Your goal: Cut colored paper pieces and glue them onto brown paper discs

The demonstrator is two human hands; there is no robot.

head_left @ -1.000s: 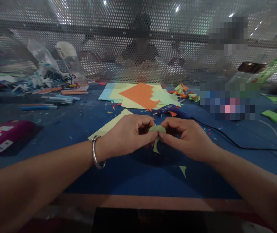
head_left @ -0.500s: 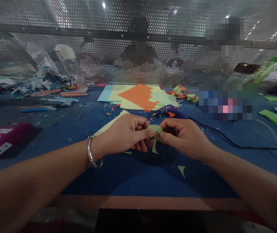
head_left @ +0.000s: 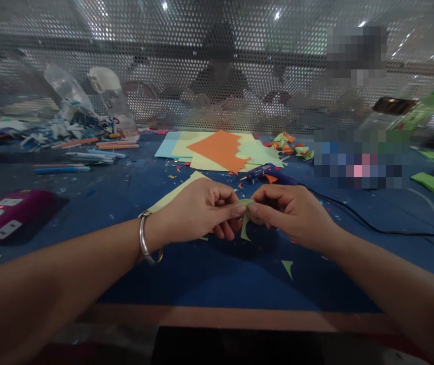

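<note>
A small pale-green piece of paper [head_left: 245, 202] is pinched between my two hands above the blue tabletop. My left hand [head_left: 205, 210] grips its left side between thumb and fingers. From the other side, my right hand [head_left: 291, 209] has its thumb pressed on the paper, close to the left thumb. The fingers cover much of the piece, so its full shape is hidden. Just below lies a curved green paper strip [head_left: 245, 229], and a triangular green scrap [head_left: 287, 268] rests nearer the front edge. Behind my hands lies a blue glue gun [head_left: 260, 172].
Orange, yellow and blue paper sheets [head_left: 217, 149] lie at the back, beside crumpled paper pieces [head_left: 285, 143]. A black cord [head_left: 369, 223] runs off right. At left are a purple power strip [head_left: 15, 213], coloured sticks [head_left: 91, 158] and a clear bottle [head_left: 112, 96]. A perforated metal screen [head_left: 156, 66] stands behind.
My right thumb has shifted left onto the green paper, closer to my left thumb. Less of the paper's face shows now. The whole view has moved slightly.
</note>
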